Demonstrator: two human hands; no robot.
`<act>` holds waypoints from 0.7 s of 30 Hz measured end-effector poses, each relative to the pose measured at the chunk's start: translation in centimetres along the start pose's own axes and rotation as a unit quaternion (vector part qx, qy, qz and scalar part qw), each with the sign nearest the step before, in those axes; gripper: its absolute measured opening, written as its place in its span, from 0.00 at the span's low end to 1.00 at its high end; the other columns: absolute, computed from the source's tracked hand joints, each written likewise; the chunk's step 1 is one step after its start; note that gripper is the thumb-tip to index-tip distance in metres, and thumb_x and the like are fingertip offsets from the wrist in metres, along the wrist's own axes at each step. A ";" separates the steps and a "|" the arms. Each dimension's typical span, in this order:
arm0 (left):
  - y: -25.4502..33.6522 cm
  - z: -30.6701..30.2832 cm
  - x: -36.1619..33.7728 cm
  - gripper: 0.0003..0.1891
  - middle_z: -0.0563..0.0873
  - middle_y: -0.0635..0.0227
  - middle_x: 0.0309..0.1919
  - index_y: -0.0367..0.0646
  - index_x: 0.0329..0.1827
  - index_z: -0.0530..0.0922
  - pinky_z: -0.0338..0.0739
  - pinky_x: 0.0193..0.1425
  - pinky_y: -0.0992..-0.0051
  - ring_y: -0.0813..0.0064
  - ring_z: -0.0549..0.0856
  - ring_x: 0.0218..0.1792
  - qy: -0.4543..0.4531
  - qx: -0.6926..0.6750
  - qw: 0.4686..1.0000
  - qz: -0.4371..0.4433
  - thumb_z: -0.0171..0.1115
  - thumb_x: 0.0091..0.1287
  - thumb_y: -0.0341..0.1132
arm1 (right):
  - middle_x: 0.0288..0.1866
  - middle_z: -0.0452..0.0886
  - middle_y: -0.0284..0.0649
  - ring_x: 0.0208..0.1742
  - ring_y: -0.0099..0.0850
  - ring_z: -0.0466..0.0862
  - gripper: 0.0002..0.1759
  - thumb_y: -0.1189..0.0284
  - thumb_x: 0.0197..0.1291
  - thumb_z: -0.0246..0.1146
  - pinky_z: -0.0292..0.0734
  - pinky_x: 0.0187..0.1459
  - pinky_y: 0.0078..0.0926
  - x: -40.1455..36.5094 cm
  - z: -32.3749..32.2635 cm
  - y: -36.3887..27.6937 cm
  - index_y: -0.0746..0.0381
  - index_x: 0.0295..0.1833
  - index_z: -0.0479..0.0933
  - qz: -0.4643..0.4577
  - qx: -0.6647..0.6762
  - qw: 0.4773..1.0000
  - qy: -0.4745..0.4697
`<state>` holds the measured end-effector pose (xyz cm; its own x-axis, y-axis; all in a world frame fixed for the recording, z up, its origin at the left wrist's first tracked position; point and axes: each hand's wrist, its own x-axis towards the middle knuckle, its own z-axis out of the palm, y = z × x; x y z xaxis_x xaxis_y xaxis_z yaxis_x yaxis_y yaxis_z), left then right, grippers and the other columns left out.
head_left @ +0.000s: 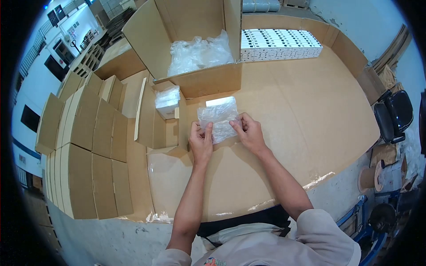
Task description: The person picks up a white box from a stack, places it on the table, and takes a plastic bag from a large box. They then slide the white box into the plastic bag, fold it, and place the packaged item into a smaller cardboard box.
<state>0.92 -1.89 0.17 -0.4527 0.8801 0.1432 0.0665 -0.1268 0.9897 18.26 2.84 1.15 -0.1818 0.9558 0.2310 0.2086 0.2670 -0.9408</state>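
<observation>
Between my two hands is a clear plastic bag [219, 117], crinkled and held by its near edge. My left hand [202, 141] pinches its left corner, thumb on top. On the right corner, my right hand [251, 133] has thumb and fingers closed on the plastic. A white box [221, 102] shows at the bag's far end, most of it covered by the film. Just left of my left hand stands an open cardboard carton [146, 126]. Inside it, at the far end, sit white boxes wrapped in clear plastic [167, 103].
Behind the small carton, a large open cardboard box [195, 15] holds a heap of clear bags [199, 55]. Rows of white boxes [282, 51] line the table's [306, 115] far side. Stacked brown cartons [82, 177] crowd the left edge. A black chair [392, 115] stands at right.
</observation>
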 end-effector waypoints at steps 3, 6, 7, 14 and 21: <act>-0.1 -0.5 0.2 0.13 0.84 0.72 0.24 0.40 0.47 0.75 0.71 0.26 0.80 0.87 0.79 0.24 -0.015 -0.013 1.000 -0.006 0.70 0.75 0.39 | 0.22 0.73 0.27 0.25 0.14 0.67 0.10 0.71 0.72 0.68 0.63 0.27 0.19 0.0 -0.4 -0.6 0.65 0.41 0.76 -0.006 0.025 1.000 -0.005; -0.6 -0.5 0.5 0.13 0.84 0.73 0.26 0.40 0.45 0.76 0.71 0.27 0.80 0.88 0.79 0.25 -0.012 -0.035 0.999 0.029 0.70 0.75 0.38 | 0.21 0.73 0.30 0.24 0.14 0.66 0.09 0.73 0.72 0.68 0.63 0.26 0.20 0.2 -0.4 -0.4 0.66 0.41 0.76 -0.019 0.037 0.999 0.005; -0.6 -0.5 0.6 0.12 0.83 0.73 0.25 0.40 0.44 0.76 0.71 0.27 0.80 0.88 0.78 0.26 -0.015 -0.036 0.999 0.030 0.69 0.76 0.38 | 0.21 0.74 0.32 0.23 0.16 0.67 0.09 0.73 0.72 0.68 0.65 0.26 0.21 0.2 -0.4 -0.1 0.67 0.41 0.76 -0.024 0.035 0.999 0.008; 0.6 -0.5 0.6 0.14 0.76 0.80 0.24 0.42 0.37 0.78 0.66 0.28 0.83 0.90 0.72 0.24 0.032 -0.020 0.999 0.031 0.61 0.81 0.40 | 0.20 0.72 0.30 0.23 0.15 0.66 0.09 0.74 0.73 0.67 0.63 0.26 0.20 0.3 -0.7 0.1 0.66 0.41 0.75 -0.028 0.062 0.997 0.025; -0.4 -0.7 0.9 0.12 0.78 0.77 0.24 0.41 0.41 0.77 0.72 0.23 0.81 0.89 0.73 0.22 0.030 -0.056 0.998 0.021 0.61 0.81 0.40 | 0.20 0.71 0.28 0.23 0.14 0.65 0.08 0.74 0.74 0.66 0.62 0.25 0.19 0.4 -0.6 0.3 0.66 0.41 0.75 -0.027 0.061 0.997 0.041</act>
<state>-0.16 -1.41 -0.11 -0.5047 0.8443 0.1801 -0.0115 -0.2151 0.9765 18.82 3.36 1.08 -0.1085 0.9487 0.2970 0.0804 0.3062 -0.9486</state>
